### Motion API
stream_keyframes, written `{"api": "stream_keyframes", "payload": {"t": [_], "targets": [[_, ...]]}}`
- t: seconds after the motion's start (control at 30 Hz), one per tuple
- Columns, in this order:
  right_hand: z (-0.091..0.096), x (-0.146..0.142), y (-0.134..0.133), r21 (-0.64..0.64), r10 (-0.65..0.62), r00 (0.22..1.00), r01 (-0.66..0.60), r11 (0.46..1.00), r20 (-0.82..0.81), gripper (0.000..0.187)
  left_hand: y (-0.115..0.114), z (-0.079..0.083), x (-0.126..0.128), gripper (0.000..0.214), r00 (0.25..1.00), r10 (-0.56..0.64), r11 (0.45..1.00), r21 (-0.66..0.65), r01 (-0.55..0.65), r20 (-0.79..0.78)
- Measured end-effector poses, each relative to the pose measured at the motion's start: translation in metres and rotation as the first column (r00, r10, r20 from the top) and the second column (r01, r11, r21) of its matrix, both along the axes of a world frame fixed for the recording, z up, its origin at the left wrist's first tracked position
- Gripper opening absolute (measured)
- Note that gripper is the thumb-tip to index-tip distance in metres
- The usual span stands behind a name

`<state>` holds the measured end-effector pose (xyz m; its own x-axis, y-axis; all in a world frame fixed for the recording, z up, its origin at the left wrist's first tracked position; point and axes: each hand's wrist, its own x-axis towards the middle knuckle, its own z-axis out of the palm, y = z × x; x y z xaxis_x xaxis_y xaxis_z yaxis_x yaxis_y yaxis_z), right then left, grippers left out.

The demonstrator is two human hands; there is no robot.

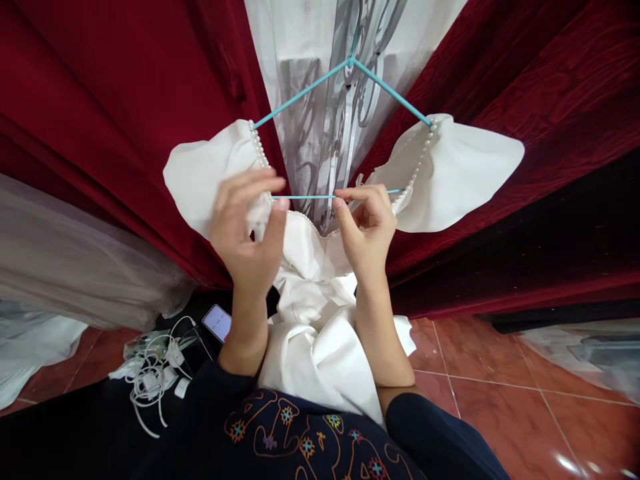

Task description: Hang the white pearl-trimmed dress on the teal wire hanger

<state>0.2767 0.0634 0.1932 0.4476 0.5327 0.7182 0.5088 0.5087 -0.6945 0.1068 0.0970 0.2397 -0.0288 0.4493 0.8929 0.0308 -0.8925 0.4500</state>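
A white dress [320, 293] with pearl trim along its neckline hangs on a turquoise hanger [345, 80] in front of me. My left hand [247, 227] pinches the white fabric and the hanger's lower bar near the left shoulder ruffle [205, 173]. On the right side of the same bar, by the pearl edge, the fingers of my right hand [367, 223] are curled and pinched. The right shoulder ruffle [465, 173] spreads out wide.
Dark red velvet curtains [100, 100] hang on both sides, with a white sheer curtain [310, 40] between them. On the red tiled floor [500, 387] at lower left lie a phone [219, 323] and tangled white cables and chargers [150, 373]. Grey fabric [75, 267] lies at left.
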Motion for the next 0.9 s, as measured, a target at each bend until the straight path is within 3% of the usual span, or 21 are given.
{"api": "stream_keyframes", "payload": {"t": [0.07,0.1,0.23,0.3,0.37,0.43,0.5,0.53,0.6,0.67,0.77,0.83,0.9], "targets": [[0.0,0.0,0.001,-0.01,-0.01,1.0,0.01,1.0,0.005,0.011,0.032,0.011,-0.005,0.042,0.97,0.235,0.962,0.156,-0.224,-0.056],[0.0,0.0,0.002,-0.014,-0.016,1.0,0.016,1.0,0.011,0.011,0.049,0.016,-0.006,0.055,0.953,0.289,0.952,0.134,-0.276,-0.095],[0.002,0.003,0.002,-0.004,-0.038,0.999,0.038,0.999,0.03,0.01,0.099,0.03,-0.014,0.032,0.986,0.131,0.982,-0.122,-0.143,-0.102],[0.003,0.006,0.003,-0.002,-0.027,0.999,0.027,1.0,0.038,0.01,0.11,0.035,-0.026,0.03,0.985,0.149,0.981,-0.112,-0.158,-0.082],[0.003,0.008,0.004,-0.005,-0.017,0.999,0.017,1.0,0.04,0.011,0.112,0.035,-0.044,0.03,0.969,0.249,0.967,-0.046,-0.249,-0.01],[0.002,0.009,0.006,-0.015,-0.018,0.999,0.018,1.0,0.03,0.014,0.108,0.025,-0.063,0.023,0.944,0.317,0.948,-0.049,-0.314,0.093],[0.001,0.008,0.007,-0.027,-0.012,1.0,0.012,1.0,0.011,0.017,0.098,0.004,-0.078,0.013,0.927,0.324,0.943,-0.139,-0.301,0.19],[0.001,0.008,0.007,-0.031,-0.008,1.0,0.008,0.999,0.004,0.019,0.092,-0.008,-0.082,0.014,0.91,0.315,0.942,-0.204,-0.266,0.269],[0.0,0.006,0.008,-0.036,-0.005,1.0,0.005,0.999,-0.002,0.02,0.077,-0.032,-0.08,0.02,0.946,0.237,0.944,-0.283,-0.17,0.221],[0.0,0.005,0.009,-0.036,-0.012,1.0,0.012,0.999,0.003,0.019,0.061,-0.048,-0.067,0.028,0.998,0.0,0.908,-0.419,0.023,0.057],[0.001,0.003,0.008,-0.034,-0.03,1.0,0.03,0.999,0.003,0.016,0.038,-0.052,-0.031,0.048,0.931,-0.36,0.778,-0.529,0.338,0.066],[0.002,0.002,0.006,-0.035,-0.042,0.999,0.042,0.998,0.004,0.015,0.027,-0.047,-0.005,0.041,0.881,-0.421,0.729,-0.498,0.47,0.215],[0.006,0.002,0.003,-0.048,-0.042,0.999,0.043,0.998,0.026,0.015,0.02,-0.041,0.015,0.025,0.864,-0.383,0.75,-0.436,0.498,0.326]]}}
